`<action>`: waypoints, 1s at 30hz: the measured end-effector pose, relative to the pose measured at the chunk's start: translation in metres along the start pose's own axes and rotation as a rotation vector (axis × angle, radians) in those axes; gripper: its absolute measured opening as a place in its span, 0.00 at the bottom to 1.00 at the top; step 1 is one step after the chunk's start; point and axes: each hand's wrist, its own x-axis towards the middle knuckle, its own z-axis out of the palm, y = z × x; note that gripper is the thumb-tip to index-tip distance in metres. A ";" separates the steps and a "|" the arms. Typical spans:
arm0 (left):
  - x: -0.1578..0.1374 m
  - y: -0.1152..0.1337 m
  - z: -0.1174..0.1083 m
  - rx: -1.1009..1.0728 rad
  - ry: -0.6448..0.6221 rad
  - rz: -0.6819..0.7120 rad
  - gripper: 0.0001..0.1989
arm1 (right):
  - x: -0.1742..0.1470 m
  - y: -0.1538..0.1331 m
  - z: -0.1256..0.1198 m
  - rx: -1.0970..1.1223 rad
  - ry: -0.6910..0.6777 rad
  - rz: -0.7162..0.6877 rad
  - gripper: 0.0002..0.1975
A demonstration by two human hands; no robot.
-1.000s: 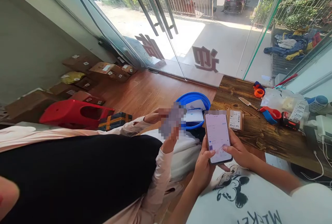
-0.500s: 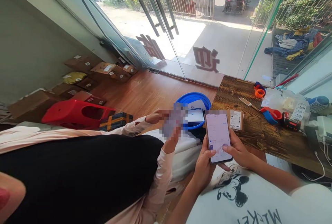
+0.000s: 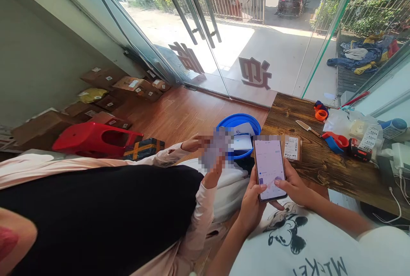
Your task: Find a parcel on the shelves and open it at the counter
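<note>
Glass, seemingly smooth, fronts the rectangular phone [image 3: 270, 161] pinched by the fingers [image 3: 284, 185] of left hand [image 3: 251, 201] and right hand [image 3: 294, 185].

A: Hands?
B: Four: wearer's left hand [image 3: 251, 205], right hand [image 3: 296, 186]; two co-worker's hands [image 3: 211, 178], left of these.
A: Phones?
B: One phone [image 3: 268, 161], between wearer's two. Co-worker's item [image 3: 213, 150] too blurred to classify.
A: Beyond right hand?
B: One labelled parcel [image 3: 291, 148], near; one knife [image 3: 303, 125], farther.
A: Beyond left?
B: One blue tub [image 3: 237, 119]. Well leftward, one red stool [image 3: 83, 139].
</note>
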 end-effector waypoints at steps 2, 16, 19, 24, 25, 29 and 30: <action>-0.001 0.000 0.001 0.008 0.013 0.000 0.52 | 0.000 -0.001 0.001 0.011 -0.001 0.000 0.26; 0.002 -0.003 0.001 0.111 0.101 0.013 0.51 | 0.014 0.000 0.006 0.195 0.227 0.129 0.18; 0.003 -0.005 0.004 0.138 0.126 0.015 0.56 | 0.017 0.000 0.009 0.193 0.296 0.122 0.21; 0.004 -0.005 0.010 0.155 0.141 0.006 0.57 | 0.013 0.001 0.008 0.235 0.293 0.110 0.23; 0.005 -0.004 0.010 0.145 0.134 0.001 0.56 | 0.012 0.001 0.008 0.243 0.284 0.109 0.22; 0.006 -0.001 0.008 0.084 0.086 -0.008 0.54 | 0.009 0.002 0.008 0.250 0.273 0.106 0.18; 0.007 -0.001 0.007 0.072 0.076 -0.006 0.53 | 0.008 0.002 0.009 0.259 0.274 0.108 0.18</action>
